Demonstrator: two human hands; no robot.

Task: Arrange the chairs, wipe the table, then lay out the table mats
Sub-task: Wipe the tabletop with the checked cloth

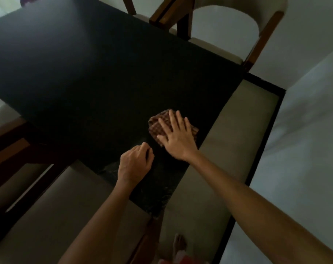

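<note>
A dark, almost black table [82, 69] fills the upper left of the view. Near its close right corner lies a folded brown checked cloth [156, 123]. My right hand [176, 136] lies flat on the cloth with the fingers spread and straight, pressing it onto the tabletop. My left hand [134, 163] rests on the table just left of it, fingers loosely curled, holding nothing. A faint streaked patch [154, 189] shows on the tabletop near the corner. No table mats are in view.
A wooden chair with a pale curved back [257, 20] stands at the far right side of the table. A beige cushioned bench [236, 134] runs along the near right edge. Another padded seat [51, 202] sits at lower left. A bare foot [179, 242] shows below.
</note>
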